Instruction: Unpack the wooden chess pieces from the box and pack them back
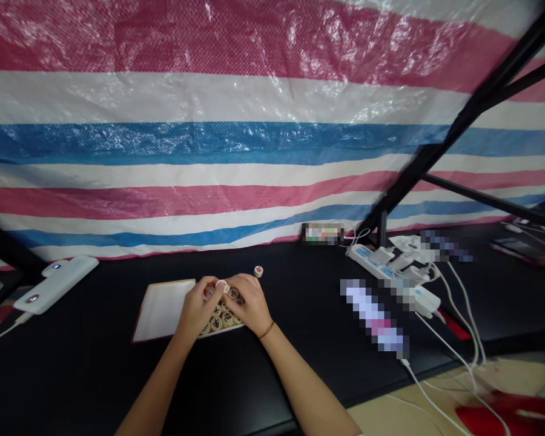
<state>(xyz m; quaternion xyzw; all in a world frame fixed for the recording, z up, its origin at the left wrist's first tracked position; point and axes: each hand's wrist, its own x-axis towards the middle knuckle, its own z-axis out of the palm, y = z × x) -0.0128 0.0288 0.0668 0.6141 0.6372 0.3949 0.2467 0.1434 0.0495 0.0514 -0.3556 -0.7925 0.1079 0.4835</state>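
Note:
Between the thumb and fingers of my left hand (198, 307) is a round Chinese chess piece (222, 286), raised above a shallow box (221, 333). Rows of Chinese chess pieces (227, 318) with dark characters lie in the box, partly covered by both hands. My right hand (251, 303) arches over the box's right side, fingers bent and apart from the thumb, with pieces visible in the gap. Its fingertips are close to the raised piece; whether they touch it I cannot tell. One loose chess piece (258, 271) with a red character rests on the table beyond my right hand.
Left of the box lies its white-lined lid (165, 310). A white device (57, 284) with a cable is at far left. On the right are a power strip (372, 257), a pixelated phone-like object (376, 318) and trailing cables (470, 321). A striped tarp (218, 175) hangs behind the black table.

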